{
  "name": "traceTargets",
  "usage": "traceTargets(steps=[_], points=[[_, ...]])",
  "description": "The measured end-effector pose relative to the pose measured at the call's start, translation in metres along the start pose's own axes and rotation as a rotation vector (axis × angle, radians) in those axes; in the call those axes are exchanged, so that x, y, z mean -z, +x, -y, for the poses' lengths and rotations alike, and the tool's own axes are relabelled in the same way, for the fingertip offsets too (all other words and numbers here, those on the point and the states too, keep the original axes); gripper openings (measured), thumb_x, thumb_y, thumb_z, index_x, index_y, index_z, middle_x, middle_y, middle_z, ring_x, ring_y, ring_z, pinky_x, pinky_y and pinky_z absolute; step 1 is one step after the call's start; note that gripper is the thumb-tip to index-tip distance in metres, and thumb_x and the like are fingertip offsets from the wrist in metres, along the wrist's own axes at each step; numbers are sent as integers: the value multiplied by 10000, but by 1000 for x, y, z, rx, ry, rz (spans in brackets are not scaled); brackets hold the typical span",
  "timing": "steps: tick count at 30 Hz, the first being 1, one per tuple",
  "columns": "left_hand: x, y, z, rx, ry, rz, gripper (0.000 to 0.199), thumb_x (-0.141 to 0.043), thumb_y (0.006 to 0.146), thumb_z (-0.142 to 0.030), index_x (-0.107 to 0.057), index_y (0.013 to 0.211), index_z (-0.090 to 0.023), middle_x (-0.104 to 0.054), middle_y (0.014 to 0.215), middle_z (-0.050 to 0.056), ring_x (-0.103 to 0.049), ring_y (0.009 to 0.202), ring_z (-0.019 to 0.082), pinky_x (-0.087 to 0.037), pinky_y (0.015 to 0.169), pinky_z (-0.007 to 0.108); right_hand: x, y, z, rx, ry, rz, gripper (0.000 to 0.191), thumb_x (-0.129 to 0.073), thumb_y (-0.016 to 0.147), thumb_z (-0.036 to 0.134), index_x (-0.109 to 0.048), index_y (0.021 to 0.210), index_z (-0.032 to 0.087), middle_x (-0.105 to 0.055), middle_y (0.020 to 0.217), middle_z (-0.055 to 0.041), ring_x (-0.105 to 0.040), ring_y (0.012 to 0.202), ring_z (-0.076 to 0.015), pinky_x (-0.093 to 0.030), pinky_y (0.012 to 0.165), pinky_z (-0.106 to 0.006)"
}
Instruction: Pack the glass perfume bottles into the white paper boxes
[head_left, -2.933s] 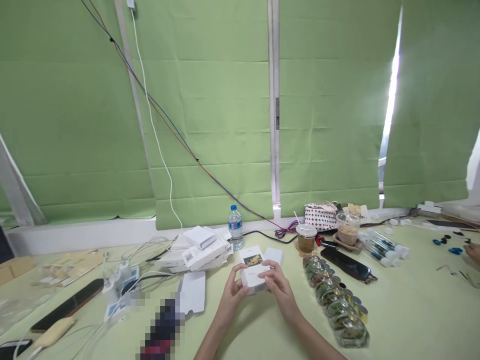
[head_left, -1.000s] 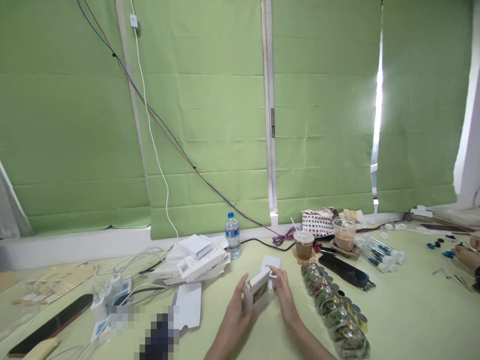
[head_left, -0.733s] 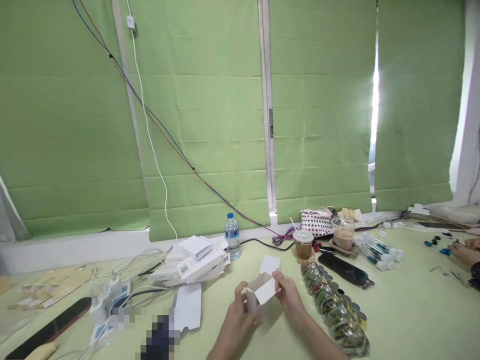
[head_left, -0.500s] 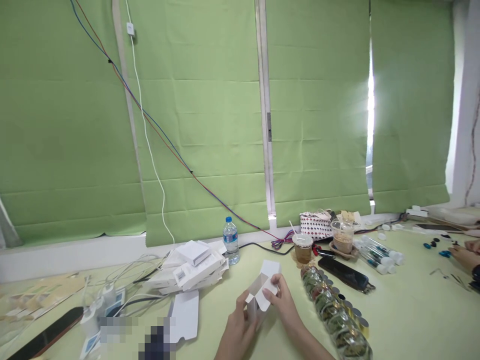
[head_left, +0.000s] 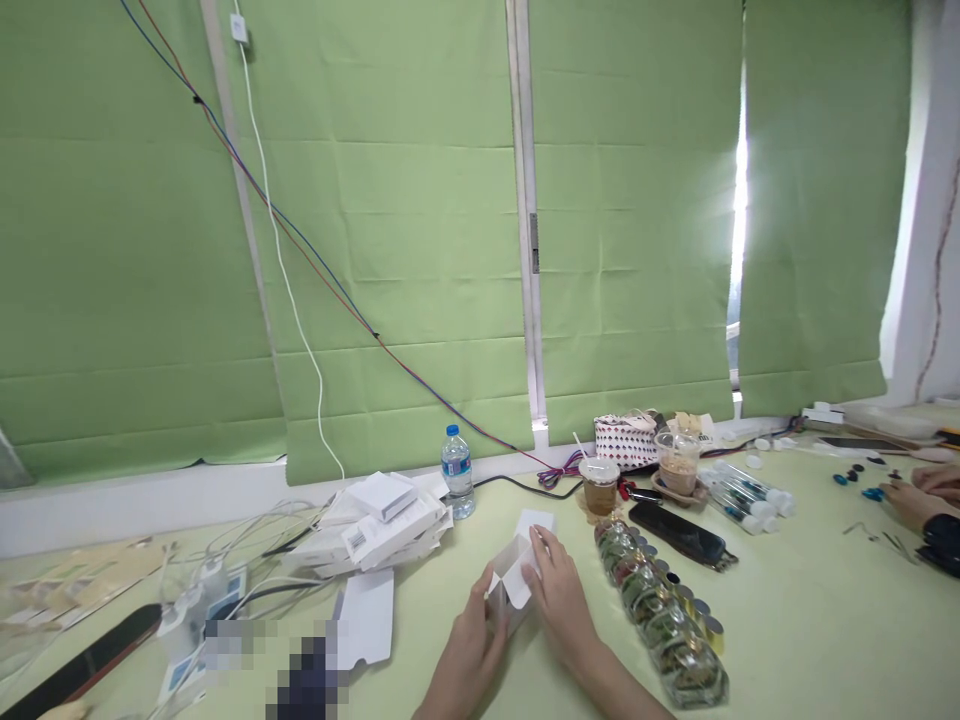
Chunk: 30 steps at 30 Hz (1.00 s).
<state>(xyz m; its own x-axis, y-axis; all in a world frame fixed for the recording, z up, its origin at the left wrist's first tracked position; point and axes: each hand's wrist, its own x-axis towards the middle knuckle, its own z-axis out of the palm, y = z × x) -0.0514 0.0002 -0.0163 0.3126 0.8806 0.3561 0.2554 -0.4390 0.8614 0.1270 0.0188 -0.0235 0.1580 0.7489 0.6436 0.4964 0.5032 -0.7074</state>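
Note:
A small white carton (head_left: 517,588), its top end open and flaps sticking up, is between my two hands above the table. My left hand (head_left: 472,640) grips its left side, thumb toward me. My right hand (head_left: 562,600) lies along its right side, with fingers closed over a flap and the upper edge. What is inside the carton cannot be made out. To the right of my right hand runs a row of clear wrapped packs (head_left: 660,620) with greenish-brown contents. Left of my left hand, a flat unfolded white carton (head_left: 367,620) lies on the table.
Behind it is a pile of white cartons (head_left: 397,530) beside a water bottle (head_left: 458,475). Cables and a power strip (head_left: 180,635) lie left. Drink cups (head_left: 600,485), a black phone (head_left: 679,530) and clear tubes (head_left: 746,497) stand right. Another person's hand (head_left: 907,500) works at far right.
My right hand has shifted over the carton's upper flap, its fingers now straighter and flatter along the side. The view has also moved slightly.

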Motion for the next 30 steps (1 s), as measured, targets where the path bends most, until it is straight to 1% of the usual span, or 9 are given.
traceTargets(steps=[9,12,17,19,21,23,25,27,30], points=[[-1,-2,1,-120,123,46,430,-482,896,-384,-418,1302,-256,-657,1055,90,-640,862,241,-473,791,317,1,2,6,-65,333,111,337,-453,921,488,-638,984,213,-651,938,-47,-607,902,-219,-475,808,-309],[-5,-2,9,-134,164,18,397,-512,874,-365,-462,1259,-279,-651,989,72,-633,775,232,-470,709,302,-4,3,2,-129,430,131,439,-462,885,571,-653,1017,199,-670,956,-62,-607,899,-233,-469,813,-329],[-7,-1,23,-196,155,39,404,-582,816,-422,-510,1184,-271,-622,881,61,-554,612,197,-458,591,315,-11,0,0,-344,639,194,598,-493,806,682,-631,1153,215,-650,1183,-89,-589,1056,-267,-446,911,-374],[-5,-1,22,-255,112,-27,498,-618,778,-446,-459,1207,-248,-586,993,86,-558,692,206,-477,599,324,-12,-2,3,-355,696,250,609,-523,791,679,-627,1176,219,-642,1212,-87,-590,1074,-268,-448,917,-372],[0,1,16,-268,107,-109,630,-685,717,-424,-398,1247,-241,-519,1149,112,-564,881,243,-500,737,372,-12,-3,7,-323,718,294,597,-549,783,666,-637,1162,213,-653,1190,-88,-584,1093,-269,-441,931,-365],[5,4,7,-203,86,-112,786,-747,651,-366,-334,1311,-255,-445,1290,124,-494,1123,295,-424,951,441,-12,-4,9,-318,718,303,613,-545,783,670,-609,1190,216,-666,1146,-85,-596,1073,-263,-450,920,-360],[8,6,0,-98,-7,-22,920,-763,620,-312,-245,1379,-276,-459,1317,112,-426,1243,309,-323,1059,464,-12,-5,8,-346,687,254,637,-473,812,690,-537,1253,234,-669,1102,-73,-630,995,-249,-481,870,-358],[7,8,-3,-20,-118,45,984,-747,626,-268,-159,1415,-284,-542,1229,87,-466,1224,285,-312,1071,445,-11,-5,2,-319,510,139,579,-330,885,663,-520,1229,238,-666,1058,-64,-643,944,-231,-499,836,-350],[3,10,0,31,-145,-66,978,-733,619,-212,-157,1403,-315,-564,1149,49,-558,1099,245,-378,1019,410,-7,-3,-11,-208,147,0,449,-282,948,519,-603,1023,215,-648,1013,-89,-609,990,-246,-475,876,-373]])
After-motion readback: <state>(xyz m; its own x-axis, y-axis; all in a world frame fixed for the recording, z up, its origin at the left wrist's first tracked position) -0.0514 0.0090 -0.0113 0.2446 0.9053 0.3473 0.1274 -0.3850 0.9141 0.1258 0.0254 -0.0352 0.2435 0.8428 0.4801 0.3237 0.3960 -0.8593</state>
